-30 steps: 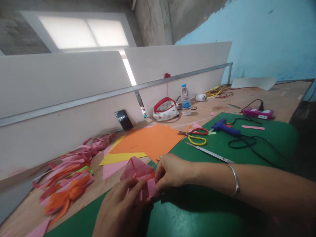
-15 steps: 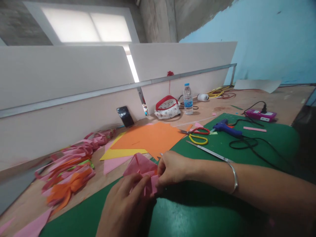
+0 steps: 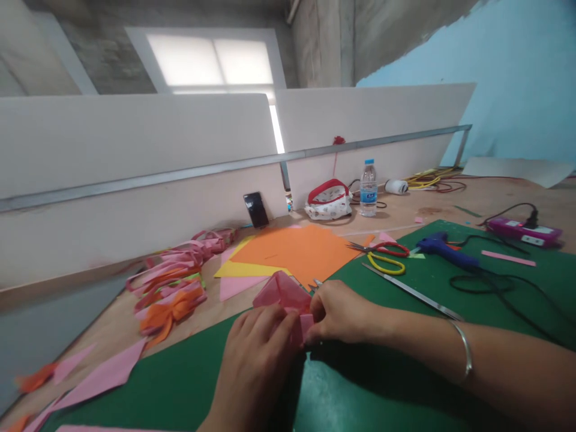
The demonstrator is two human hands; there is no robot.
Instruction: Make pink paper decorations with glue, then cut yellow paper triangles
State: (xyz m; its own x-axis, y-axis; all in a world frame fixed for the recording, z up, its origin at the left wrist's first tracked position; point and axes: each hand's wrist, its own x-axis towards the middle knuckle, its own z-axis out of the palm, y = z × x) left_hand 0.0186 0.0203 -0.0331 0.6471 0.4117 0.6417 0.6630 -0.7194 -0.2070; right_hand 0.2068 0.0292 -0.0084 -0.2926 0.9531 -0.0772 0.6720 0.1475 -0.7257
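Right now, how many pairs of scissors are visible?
1: metal scissors with red and yellow handles, at the orange sheet's right edge. Metal tips beyond the bare right hand may be another.

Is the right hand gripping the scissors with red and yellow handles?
No, the scissors lie apart from the right hand, which touches the pink folded piece.

Pink folded piece (image 3: 279, 292), creased, peaked top, over green mat (image 3: 180, 360)
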